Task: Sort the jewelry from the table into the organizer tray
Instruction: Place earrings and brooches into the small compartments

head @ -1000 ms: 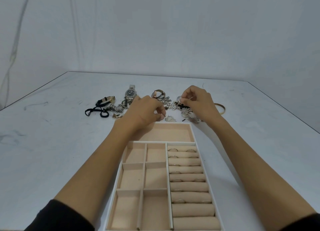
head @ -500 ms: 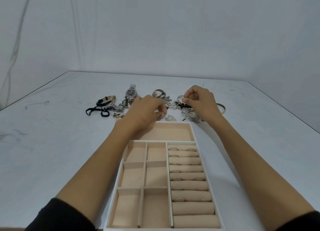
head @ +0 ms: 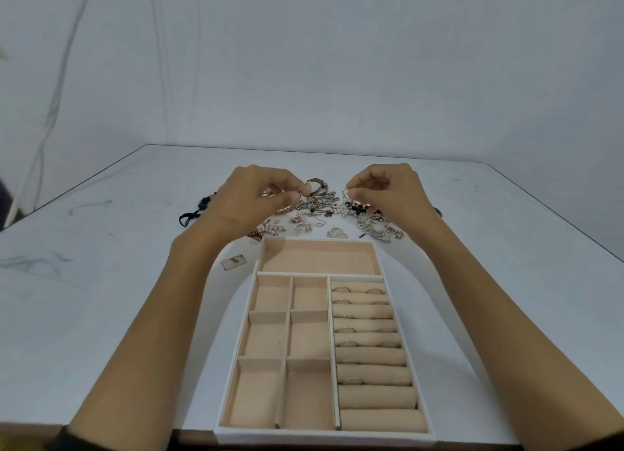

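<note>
A tangled heap of silver and gold jewelry point(head: 320, 209) lies on the white table point(head: 101, 281), just beyond the cream-lined white organizer tray point(head: 320, 434). The left hand point(head: 256, 197) pinches a small metal bit point(head: 300, 194) between thumb and forefinger. The right hand point(head: 391, 194) pinches a small silver piece point(head: 345, 191). Thin rings point(head: 344, 288) sit between the tray's rolls.

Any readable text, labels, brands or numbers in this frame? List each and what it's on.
None readable.
Card on table: dark mark, too blurred to read.
Jewelry: no lettering can be made out; left hand and right hand each pinch a piece and cover part of the pile.
Tray: no print visible.
</note>
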